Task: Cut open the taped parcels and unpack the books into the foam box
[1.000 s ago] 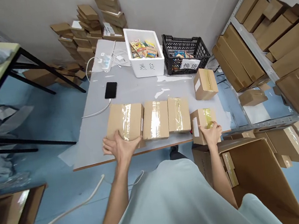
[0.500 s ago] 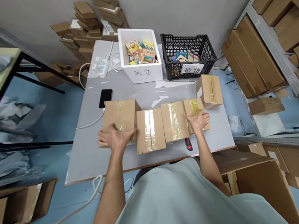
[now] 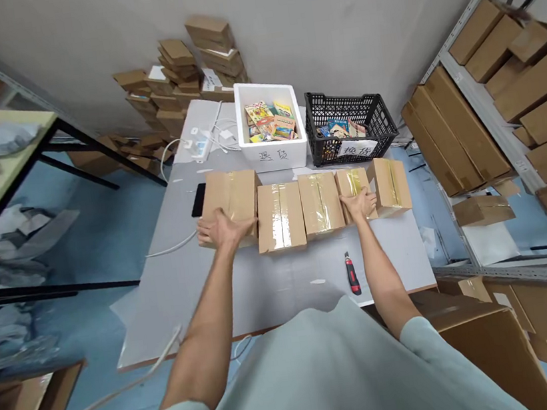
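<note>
Five taped cardboard boxes stand side by side across the table. My left hand (image 3: pixel 226 228) spreads over the near side of the large left cardboard box (image 3: pixel 231 190), fingers at its left edge and thumb toward its right edge. My right hand (image 3: pixel 360 205) spans the small cardboard box (image 3: pixel 351 179), thumb on one side and fingers on the other. Between them stand two taped boxes, the left-hand one (image 3: pixel 269 215) and the right-hand one (image 3: pixel 311 203). A fifth box (image 3: pixel 391 183) is at the right end. A red and black utility knife (image 3: pixel 352 275) lies nearer me.
Behind the boxes stand a white foam bin (image 3: pixel 275 158) and a black plastic crate (image 3: pixel 347 148), both holding booklets. A black phone (image 3: pixel 199 200) and a power strip (image 3: pixel 203 148) lie at left. Shelves of cartons (image 3: pixel 505 94) line the right. A large open carton (image 3: pixel 493 344) stands beside me.
The row of boxes has slid away from me toward the bins, both hands moving with it. The small box is now closer to the right-end box. More of the utility knife shows.
</note>
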Motion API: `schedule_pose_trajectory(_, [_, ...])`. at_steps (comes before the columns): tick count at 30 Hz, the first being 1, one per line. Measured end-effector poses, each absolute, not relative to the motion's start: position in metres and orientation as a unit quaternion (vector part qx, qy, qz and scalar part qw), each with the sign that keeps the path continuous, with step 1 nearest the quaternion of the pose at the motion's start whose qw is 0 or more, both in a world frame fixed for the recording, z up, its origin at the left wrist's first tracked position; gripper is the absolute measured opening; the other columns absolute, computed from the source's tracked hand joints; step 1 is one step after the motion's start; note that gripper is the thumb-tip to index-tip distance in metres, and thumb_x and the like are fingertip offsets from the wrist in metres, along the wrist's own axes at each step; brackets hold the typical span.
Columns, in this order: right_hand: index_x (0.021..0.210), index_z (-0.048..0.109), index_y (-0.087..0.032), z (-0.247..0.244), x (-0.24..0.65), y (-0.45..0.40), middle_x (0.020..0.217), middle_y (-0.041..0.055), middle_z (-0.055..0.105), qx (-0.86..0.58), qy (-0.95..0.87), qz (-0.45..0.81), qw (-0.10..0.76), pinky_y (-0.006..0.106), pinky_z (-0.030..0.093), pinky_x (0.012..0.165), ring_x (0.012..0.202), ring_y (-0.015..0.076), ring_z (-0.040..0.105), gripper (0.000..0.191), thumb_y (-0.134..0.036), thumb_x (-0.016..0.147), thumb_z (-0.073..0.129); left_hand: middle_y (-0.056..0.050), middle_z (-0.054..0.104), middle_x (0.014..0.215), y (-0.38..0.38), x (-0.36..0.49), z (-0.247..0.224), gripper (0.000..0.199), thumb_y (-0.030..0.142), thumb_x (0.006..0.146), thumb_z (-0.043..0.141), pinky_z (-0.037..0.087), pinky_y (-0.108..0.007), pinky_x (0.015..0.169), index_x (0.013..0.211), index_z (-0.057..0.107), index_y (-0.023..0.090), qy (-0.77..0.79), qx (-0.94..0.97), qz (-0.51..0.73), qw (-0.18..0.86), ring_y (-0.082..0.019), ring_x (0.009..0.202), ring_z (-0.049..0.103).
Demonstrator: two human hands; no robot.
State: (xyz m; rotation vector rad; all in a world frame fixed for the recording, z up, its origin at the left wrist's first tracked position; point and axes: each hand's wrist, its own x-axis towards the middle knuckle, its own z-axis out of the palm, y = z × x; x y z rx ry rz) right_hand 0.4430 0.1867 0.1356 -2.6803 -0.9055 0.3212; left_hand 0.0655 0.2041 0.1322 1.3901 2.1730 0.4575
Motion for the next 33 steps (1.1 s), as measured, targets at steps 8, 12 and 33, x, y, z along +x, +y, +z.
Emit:
schedule_pose_trajectory(8, [0.167,0.054,-0.012,0.124,0.438,0.165,0.171,0.0319,0.052,-0.918,-0.336,0.157,0.139,0.053,0.040,0.131,0.162,0.0438,0.044,0.094,-0.056,0.090,0.088,-0.044,0.008,0.188,0.146,0.055,0.112,0.119,0.062,0.079,0.092,0.011,-0.088,0.133,0.174,0.041,0.011,0.799,0.507,0.154,0.286,-0.063,0.178,0.006])
schedule_pose_trajectory(12, [0.178,0.045,-0.015,0.118,0.442,0.120,0.182,0.0304,0.043,-0.873,-0.439,0.195,0.082,0.054,0.036,0.136,0.173,0.0453,0.036,0.111,-0.063,0.089,0.091,-0.038,-0.001,0.193,0.119,0.044,0.106,0.139,0.068,0.068,0.104,0.006,-0.093,0.130,0.181,0.039,0.021,0.735,0.592,0.132,0.304,-0.066,0.178,-0.010])
schedule_pose_trajectory(33, [0.183,0.044,-0.025,0.103,0.400,0.144,0.189,0.0276,0.026,-0.856,-0.453,0.237,0.074,0.050,0.048,0.131,0.160,0.0451,0.057,0.102,-0.049,0.096,0.092,-0.039,0.017,0.186,0.198,0.074,0.117,0.100,0.057,0.071,0.106,0.016,-0.072,0.143,0.152,0.068,0.011,0.726,0.573,0.188,0.330,-0.058,0.181,0.003])
